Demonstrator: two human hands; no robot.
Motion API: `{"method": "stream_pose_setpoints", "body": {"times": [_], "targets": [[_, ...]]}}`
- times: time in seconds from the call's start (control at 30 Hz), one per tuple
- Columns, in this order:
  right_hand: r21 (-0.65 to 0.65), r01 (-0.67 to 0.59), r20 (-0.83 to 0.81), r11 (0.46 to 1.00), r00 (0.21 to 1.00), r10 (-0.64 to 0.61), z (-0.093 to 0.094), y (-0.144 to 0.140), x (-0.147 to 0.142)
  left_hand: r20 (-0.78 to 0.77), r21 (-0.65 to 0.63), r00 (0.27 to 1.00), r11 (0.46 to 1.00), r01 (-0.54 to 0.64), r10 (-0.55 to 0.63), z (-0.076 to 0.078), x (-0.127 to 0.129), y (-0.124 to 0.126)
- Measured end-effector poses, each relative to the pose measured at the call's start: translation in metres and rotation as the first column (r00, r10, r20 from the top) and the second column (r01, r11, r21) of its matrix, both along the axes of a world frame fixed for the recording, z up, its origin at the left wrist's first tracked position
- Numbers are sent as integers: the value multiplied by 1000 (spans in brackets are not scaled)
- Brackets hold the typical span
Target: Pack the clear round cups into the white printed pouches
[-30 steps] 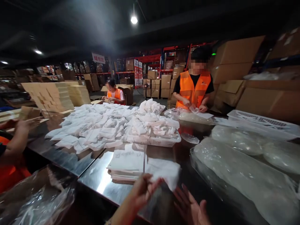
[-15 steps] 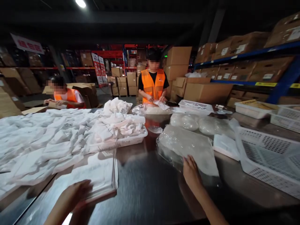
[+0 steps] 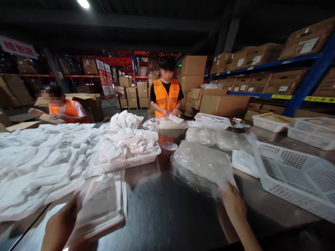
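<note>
My right hand [image 3: 234,204] is closed on the near right corner of a large clear plastic bag [image 3: 201,162], which lies on the metal table. My left hand [image 3: 61,221] is at the left edge of a stack of flat, translucent packaging bags [image 3: 104,198]. Its fingers are smeared by motion, so whether they grip the top bag is unclear. Beyond that stack, a heap of white fabric pieces [image 3: 52,157] spreads over the left side. More of them fill a white basket [image 3: 143,159].
On the right stands a white perforated basket [image 3: 293,195], beside a flat white packet [image 3: 244,163]. Rounded clear plastic bundles [image 3: 201,136] lie farther back. A person in an orange vest [image 3: 167,94] works across the table, another person [image 3: 65,108] at the far left.
My right hand has moved right and nearer, from the plastic bag's front edge to its corner. My left hand has drawn back leftward from the top of the stack. The view has turned slightly right.
</note>
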State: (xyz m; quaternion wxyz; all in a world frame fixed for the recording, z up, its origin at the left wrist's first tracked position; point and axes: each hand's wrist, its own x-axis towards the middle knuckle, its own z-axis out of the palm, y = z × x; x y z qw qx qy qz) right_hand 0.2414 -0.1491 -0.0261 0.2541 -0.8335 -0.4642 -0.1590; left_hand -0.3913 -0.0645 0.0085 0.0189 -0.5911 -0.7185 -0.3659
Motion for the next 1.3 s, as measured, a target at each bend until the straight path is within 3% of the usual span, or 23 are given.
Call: {"method": "stream_pose_setpoints", "body": {"times": [0.07,0.1,0.17,0.23,0.37,0.47,0.57,0.67,0.8,0.87,0.93,1.0,1.03,1.1,1.17,1.2,1.23,1.3], "targets": [[-67,-4,-42,998,999,2,0,-9,4,-53,39,995,996,-80,82,-5,13,-5],[-79,-24,-62,997,998,19,2,-12,6,-75,39,997,999,-29,32,-10,22,-7],[-63,-56,-135,996,990,47,7,-12,12,-101,23,975,979,201,-198,-23,46,-12],[15,-130,-272,991,954,129,12,-9,20,-139,-37,896,906,421,-422,-36,74,-17],[216,-190,-384,958,885,263,15,-10,33,-129,-133,838,846,516,-531,-46,129,-32],[246,-126,-305,961,931,200,13,-15,26,-104,-118,798,804,583,-594,-44,156,-40],[208,-154,-70,966,983,171,9,-18,7,-136,-112,685,698,708,-716,-44,174,-45],[45,-119,139,992,984,112,3,-15,-5,-218,-155,587,621,768,-780,-48,186,-49],[-147,-12,227,989,973,46,5,-4,-1,-327,-150,544,611,777,-773,-55,197,-52],[-97,20,231,995,973,3,11,-1,1,-419,-104,516,605,790,-747,-57,201,-53],[81,-9,259,997,966,-12,18,0,-4,-484,-71,508,610,789,-713,-57,206,-54],[251,-234,349,939,927,138,22,-2,-20,-508,-67,511,623,779,-694,-55,212,-55],[266,-417,413,869,864,289,23,-3,-32,-512,-75,507,624,778,-694,-54,215,-55],[155,-753,494,639,620,610,22,-5,-58,-507,-97,497,620,779,-704,-51,220,-56],[15,-908,473,418,375,798,19,-6,-86,-469,-134,511,631,764,-720,-47,225,-55],[-31,-933,448,359,308,839,17,-6,-98,-440,-158,529,643,750,-725,-46,227,-54],[-63,-936,425,346,289,858,15,-7,-109,-411,-181,544,650,738,-732,-45,228,-54],[-121,-896,389,427,353,851,11,-7,-127,-360,-216,564,655,724,-743,-44,229,-52]]}}
